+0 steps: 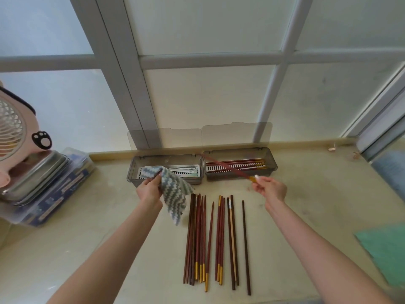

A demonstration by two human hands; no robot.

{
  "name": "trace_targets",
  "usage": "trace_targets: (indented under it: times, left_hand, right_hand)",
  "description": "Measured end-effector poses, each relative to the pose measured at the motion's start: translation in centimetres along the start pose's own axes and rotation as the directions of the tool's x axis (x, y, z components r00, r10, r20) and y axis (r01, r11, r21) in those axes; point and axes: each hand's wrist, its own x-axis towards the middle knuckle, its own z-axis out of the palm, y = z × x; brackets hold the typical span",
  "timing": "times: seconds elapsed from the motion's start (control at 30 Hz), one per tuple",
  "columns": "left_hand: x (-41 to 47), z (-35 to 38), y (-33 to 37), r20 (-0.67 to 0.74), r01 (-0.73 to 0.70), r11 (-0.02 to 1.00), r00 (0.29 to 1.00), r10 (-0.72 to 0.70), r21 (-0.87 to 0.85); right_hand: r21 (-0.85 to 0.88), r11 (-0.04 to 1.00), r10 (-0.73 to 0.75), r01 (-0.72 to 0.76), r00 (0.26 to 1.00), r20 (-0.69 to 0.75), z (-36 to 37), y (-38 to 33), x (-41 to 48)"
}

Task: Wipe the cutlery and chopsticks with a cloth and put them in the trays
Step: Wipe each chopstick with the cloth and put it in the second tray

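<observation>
Your right hand (270, 190) pinches the gold-tipped end of a red-brown wooden chopstick (228, 167) slanting over the right grey plastic tray (272, 165); lower it lengthwise beside those inside. Your left hand (149, 190) grips the grey-and-white zigzag cloth (175, 194).

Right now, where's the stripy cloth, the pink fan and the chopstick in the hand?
stripy cloth (175, 190), head view, hanging middle.
pink fan (9, 128), head view, front grille.
held chopstick (230, 167), head view, red shaft.
</observation>
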Motion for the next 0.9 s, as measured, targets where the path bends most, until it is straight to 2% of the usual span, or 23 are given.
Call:
trace_targets:
  times: [0.1,0.2,0.27,0.43,0.6,0.8,0.9]
  left_hand:
    - [-1.5,0.1,-1.2,0.160,0.025,0.995,0.986,-0.040,0.093]
    - [-2.1,0.2,-2.2,0.223,0.054,0.991,0.971,-0.082,0.125]
    - [-2.3,0.0,-2.6,0.246,0.051,0.986,0.965,-0.089,0.158]
    - [-2.9,-0.4,-3.2,0.260,0.010,0.983,0.964,-0.058,0.183]
    - [-2.8,-1.1,-3.2,0.219,0.001,0.984,0.975,-0.041,0.179]
    - [-2.6,-1.5,-3.0,0.183,0.010,0.991,0.982,-0.035,0.136]
    - [-2.6,-1.3,-2.9,0.195,0.016,0.993,0.980,-0.040,0.121]
  right_hand:
    - [-0.007,0.988,-0.151,0.152,0.974,-0.172,-1.0,-1.1,3.3]
    - [-0.118,0.954,-0.293,0.276,0.941,-0.169,-1.6,-2.5,5.7]
    - [-0.197,0.932,-0.332,0.303,0.934,-0.131,-1.6,-3.2,6.8]
    - [-0.346,0.890,-0.308,0.299,0.951,0.030,-0.1,-4.0,10.6]
    - [-0.380,0.876,-0.285,0.297,0.954,0.087,1.7,-3.9,13.3]
    - [-0.570,0.758,-0.259,0.317,0.948,0.183,1.8,-3.6,14.1]
    - [-0.718,0.595,-0.249,0.362,0.932,0.264,1.4,-3.7,14.0]
